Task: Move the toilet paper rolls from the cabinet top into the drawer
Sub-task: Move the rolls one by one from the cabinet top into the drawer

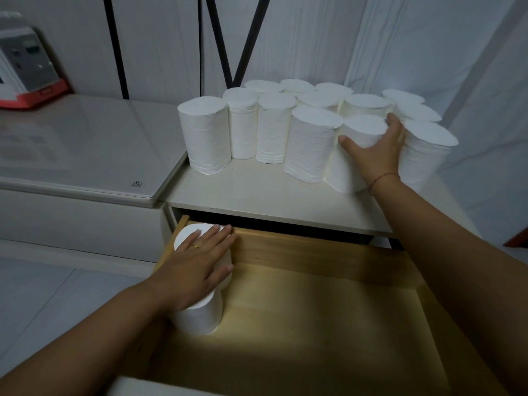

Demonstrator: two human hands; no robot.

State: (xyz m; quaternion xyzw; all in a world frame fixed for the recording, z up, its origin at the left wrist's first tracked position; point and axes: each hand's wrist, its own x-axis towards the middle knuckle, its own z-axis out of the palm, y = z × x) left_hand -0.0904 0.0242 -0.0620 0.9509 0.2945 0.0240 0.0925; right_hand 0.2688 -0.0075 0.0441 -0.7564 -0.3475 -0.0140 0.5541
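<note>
The right hand (374, 150) is curling round a white cylindrical toilet paper roll (361, 128) at the front of the cluster, with the thumb pressing its near side and the fingers wrapping its far side. A thin red string bracelet (384, 176) is showing at the wrist. That roll is standing upright on the cream-white cabinet top (243, 192), touching its neighbours among the other white paper rolls (207, 135), which are all standing on end and packed close together across the back and right of the board. The left hand (200, 261), wearing a thin gold ring (195, 246), is lying flat with straight, slightly spread fingers over the tops of the stowed white rolls (200, 315). There seem to be two of them, one behind the other, though the hand is hiding where they meet. They are standing upright against the left wall of the open pale wooden drawer (314, 310), which is sticking out below the cabinet top. A glossy white flat-topped unit (85, 144) is sitting just beside the cabinet on the left, carrying a white and grey device with a red base (25, 70) at its far corner. Behind everything, black straps (245, 38) are running across the white wall.
</note>
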